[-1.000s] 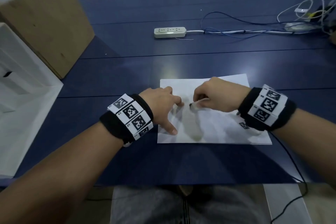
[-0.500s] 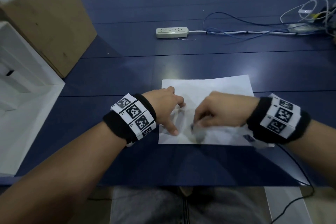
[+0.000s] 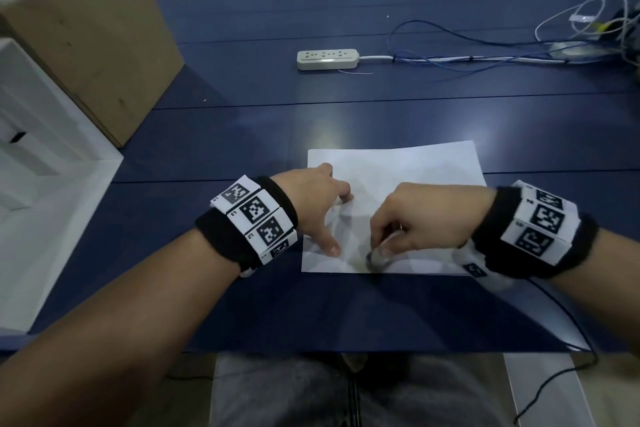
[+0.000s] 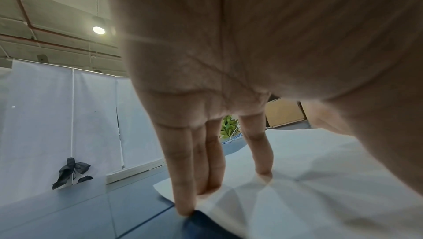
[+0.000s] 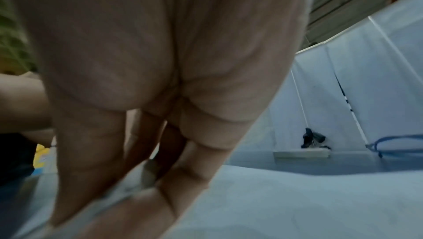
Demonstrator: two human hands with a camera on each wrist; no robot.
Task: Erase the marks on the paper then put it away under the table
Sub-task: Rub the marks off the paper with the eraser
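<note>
Erasing marks: my right hand (image 3: 412, 218) pinches the eraser (image 3: 375, 258) on the paper (image 3: 398, 166), left hand (image 3: 311, 204) flat pinning it; next, more rubbing near the front edge.

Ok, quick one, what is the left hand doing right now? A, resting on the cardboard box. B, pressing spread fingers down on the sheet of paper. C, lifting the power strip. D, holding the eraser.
B: the left hand has its straight fingers spread and planted on the paper, pinning it while the right hand rubs near its front edge.
</note>
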